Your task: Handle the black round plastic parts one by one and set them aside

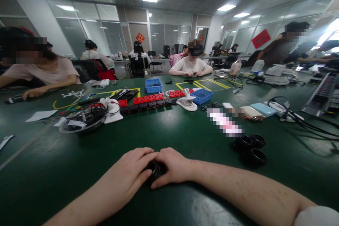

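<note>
Black ring part (156, 170), one, held two-handed.
Left to right: left hand (135, 165), thumb and fingers closed on the part's left side; the part itself, directly between the palms, low at the green table (185, 127), its axis too hidden to tell; right hand (172, 165), curled round the part's right side; three black rings (248, 156), grouped beyond the right forearm (238, 185), nearer the right hand.

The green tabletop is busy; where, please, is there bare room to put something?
Bare patches lie between the left hand and the round shiny bowl, and between the right hand and the white plastic stand. Crowding runs from the bowl along the red and black blocks to the blue plastic trays.
</note>
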Motion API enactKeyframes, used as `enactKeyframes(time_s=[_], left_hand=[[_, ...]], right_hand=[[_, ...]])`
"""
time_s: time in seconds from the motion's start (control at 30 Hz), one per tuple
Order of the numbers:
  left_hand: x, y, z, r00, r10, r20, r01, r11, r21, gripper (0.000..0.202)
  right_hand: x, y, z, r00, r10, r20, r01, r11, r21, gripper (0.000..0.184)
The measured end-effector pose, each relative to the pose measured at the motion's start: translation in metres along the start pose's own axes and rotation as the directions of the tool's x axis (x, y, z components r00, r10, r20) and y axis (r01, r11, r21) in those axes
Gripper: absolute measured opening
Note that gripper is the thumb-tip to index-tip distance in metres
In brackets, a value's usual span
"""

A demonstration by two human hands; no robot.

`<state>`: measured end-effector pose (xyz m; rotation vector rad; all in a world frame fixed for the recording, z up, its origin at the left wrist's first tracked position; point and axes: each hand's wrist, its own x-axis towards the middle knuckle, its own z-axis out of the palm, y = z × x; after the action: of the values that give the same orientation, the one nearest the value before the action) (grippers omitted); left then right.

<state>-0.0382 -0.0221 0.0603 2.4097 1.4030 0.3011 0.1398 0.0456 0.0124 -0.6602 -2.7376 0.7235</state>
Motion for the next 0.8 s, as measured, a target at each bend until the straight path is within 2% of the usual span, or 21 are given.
enactKeyframes(time_s=[0.13, 0.3, 0.47, 0.63, 0.73, 0.8], left_hand=[[-0.001, -0.001, -0.004, 0.993, 0.054, 0.107, -0.045, 0.995, -0.089, 0.040], [-0.002, 0.003, -0.003, 0.997, 0.025, 0.079, -0.012, 0.988, -0.152, 0.036], [-0.003, 0.010, -0.004, 0.995, -0.023, 0.092, 0.034, 0.991, -0.130, 0.032], [0.000, 0.016, 0.003, 0.987, -0.158, 0.003, 0.158, 0.987, -0.003, 0.021], [0.001, 0.020, 0.010, 0.978, -0.188, -0.089, 0.197, 0.976, 0.098, 0.020], [0.001, 0.022, 0.013, 0.976, -0.186, -0.113, 0.198, 0.974, 0.112, 0.023]], right_hand=[[0.000, 0.002, 0.001, 1.000, -0.018, 0.007, 0.017, 1.000, 0.006, 0.041], [-0.002, 0.002, 0.003, 1.000, -0.027, 0.017, 0.027, 1.000, 0.002, 0.040], [-0.004, -0.002, 0.004, 1.000, -0.020, -0.006, 0.020, 1.000, 0.008, 0.039], [-0.004, -0.003, 0.006, 0.999, 0.043, -0.002, -0.043, 0.999, 0.010, 0.044], [-0.003, -0.003, 0.010, 0.995, 0.096, -0.033, -0.097, 0.994, -0.043, 0.048], [-0.004, -0.004, 0.011, 0.993, 0.098, -0.061, -0.103, 0.991, -0.084, 0.052]])
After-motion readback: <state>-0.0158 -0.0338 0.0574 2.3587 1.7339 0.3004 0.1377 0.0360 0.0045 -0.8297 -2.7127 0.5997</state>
